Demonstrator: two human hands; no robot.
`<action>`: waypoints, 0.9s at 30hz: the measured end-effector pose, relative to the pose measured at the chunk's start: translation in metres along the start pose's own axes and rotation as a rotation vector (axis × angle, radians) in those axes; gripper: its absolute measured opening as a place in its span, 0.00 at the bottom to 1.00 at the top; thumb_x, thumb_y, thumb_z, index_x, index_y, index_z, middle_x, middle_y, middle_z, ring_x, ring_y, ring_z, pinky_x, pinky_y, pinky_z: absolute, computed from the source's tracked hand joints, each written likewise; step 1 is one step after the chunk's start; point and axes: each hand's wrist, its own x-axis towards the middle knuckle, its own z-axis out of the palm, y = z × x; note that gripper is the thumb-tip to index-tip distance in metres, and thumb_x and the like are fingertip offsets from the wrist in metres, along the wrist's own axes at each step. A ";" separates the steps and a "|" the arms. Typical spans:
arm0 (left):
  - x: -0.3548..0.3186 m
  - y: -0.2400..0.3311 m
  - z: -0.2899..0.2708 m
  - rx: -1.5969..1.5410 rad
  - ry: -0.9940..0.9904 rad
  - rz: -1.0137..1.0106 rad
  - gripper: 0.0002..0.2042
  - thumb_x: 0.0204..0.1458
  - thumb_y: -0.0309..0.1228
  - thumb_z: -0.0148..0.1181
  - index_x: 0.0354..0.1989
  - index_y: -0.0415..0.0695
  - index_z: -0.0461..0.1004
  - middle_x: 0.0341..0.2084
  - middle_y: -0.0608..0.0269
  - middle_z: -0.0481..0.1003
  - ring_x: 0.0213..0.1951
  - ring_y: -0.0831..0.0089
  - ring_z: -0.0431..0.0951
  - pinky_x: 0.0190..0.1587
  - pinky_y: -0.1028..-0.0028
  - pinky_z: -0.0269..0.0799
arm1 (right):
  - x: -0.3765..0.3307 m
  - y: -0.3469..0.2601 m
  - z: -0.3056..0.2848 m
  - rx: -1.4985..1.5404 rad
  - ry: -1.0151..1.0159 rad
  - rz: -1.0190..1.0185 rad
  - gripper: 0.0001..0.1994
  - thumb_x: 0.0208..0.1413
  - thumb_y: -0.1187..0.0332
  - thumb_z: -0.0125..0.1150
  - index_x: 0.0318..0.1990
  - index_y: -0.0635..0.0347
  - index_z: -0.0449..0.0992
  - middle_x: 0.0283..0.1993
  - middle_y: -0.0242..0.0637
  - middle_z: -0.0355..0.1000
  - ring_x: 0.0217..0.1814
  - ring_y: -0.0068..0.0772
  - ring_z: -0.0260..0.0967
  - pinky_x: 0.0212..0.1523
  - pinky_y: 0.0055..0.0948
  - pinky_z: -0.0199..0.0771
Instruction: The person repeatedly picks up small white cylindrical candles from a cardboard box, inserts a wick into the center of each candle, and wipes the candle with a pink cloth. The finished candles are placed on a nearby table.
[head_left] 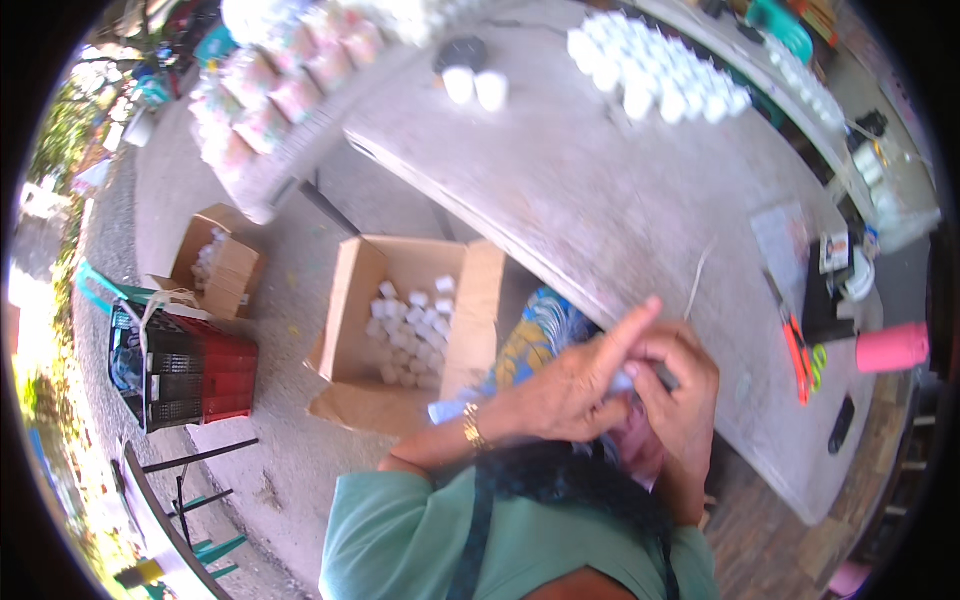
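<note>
My left hand (570, 390) and my right hand (685, 385) meet in front of my body, beside the near edge of the grey table (560, 190). The left forefinger points outward while its other fingers curl in. Against it, the right hand's thumb and fingers are pinched together. A small pale bit shows between the hands, mostly covered by fingers, and I cannot make out what it is. Left of my hands, on the floor, an open cardboard box (475, 320) contains many small white cylindrical pieces (410, 335).
Rows of white cups (660, 75) stand on the table's far side, near two more cups (475, 90). An orange cutter (797, 350), green-handled scissors (818, 365) and a pink roll (892, 348) lie right. A red-and-black crate (225, 375) and smaller box (235, 270) stand left.
</note>
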 end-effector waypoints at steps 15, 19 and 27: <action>0.007 0.007 0.005 -0.084 0.092 -0.098 0.15 0.60 0.25 0.50 0.55 0.41 0.61 0.36 0.51 0.73 0.36 0.58 0.77 0.41 0.65 0.70 | -0.012 0.001 -0.016 0.004 0.137 -0.072 0.05 0.47 0.82 0.62 0.32 0.64 0.76 0.31 0.40 0.74 0.32 0.35 0.73 0.33 0.30 0.71; 0.012 0.003 0.006 -0.138 0.177 0.022 0.06 0.60 0.23 0.51 0.44 0.39 0.70 0.40 0.58 0.73 0.45 0.68 0.74 0.49 0.71 0.68 | -0.012 0.003 -0.023 -0.005 0.334 -0.074 0.04 0.49 0.81 0.62 0.32 0.65 0.76 0.30 0.40 0.73 0.32 0.34 0.71 0.33 0.28 0.68; 0.010 -0.002 0.017 -0.636 0.161 -0.139 0.06 0.58 0.26 0.57 0.41 0.38 0.74 0.36 0.65 0.73 0.38 0.78 0.72 0.42 0.76 0.68 | -0.015 0.019 -0.012 -0.049 0.479 -0.070 0.03 0.51 0.79 0.60 0.32 0.63 0.73 0.31 0.40 0.71 0.32 0.36 0.68 0.34 0.31 0.67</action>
